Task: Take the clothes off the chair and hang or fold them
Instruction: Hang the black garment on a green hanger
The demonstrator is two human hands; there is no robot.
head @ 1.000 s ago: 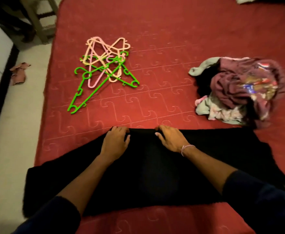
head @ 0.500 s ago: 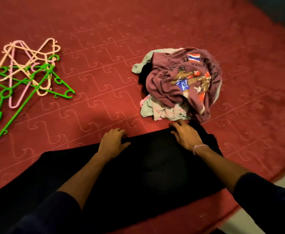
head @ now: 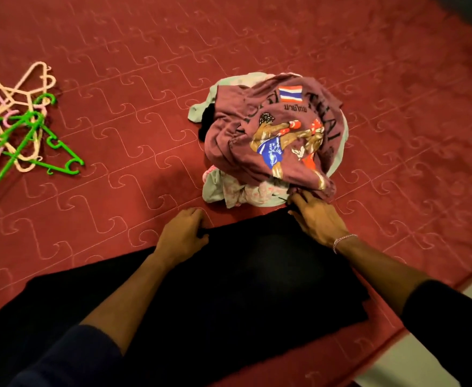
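Black garment (head: 229,289): flat, matte, no visible print or seams, spread on the red quilted bed cover (head: 145,65). Its long axis runs from lower left to right, near the bed's front edge; the right end is squared off, the left end runs out of view.

Left hand (head: 183,236): at the garment's far edge, fingers curled over the cloth and gripping it. Right hand (head: 317,219): lies on the garment's far right corner, fingers fairly straight, tips touching the clothes pile; whether it pinches the black cloth, cannot tell. A thin bracelet (head: 343,241) sits on the right wrist. Both forearms bare, dark sleeves pushed up.

Clothes pile (head: 271,146): one heap, just beyond the garment. Topmost is a maroon T-shirt (head: 237,146) with a boxer print and a flag; pale green, pink-floral and black pieces show beneath. Exact count of pieces unclear.

Hangers (head: 19,127): one tangled cluster at left, well apart from the pile; green, cream and pink ones, the number unclear.
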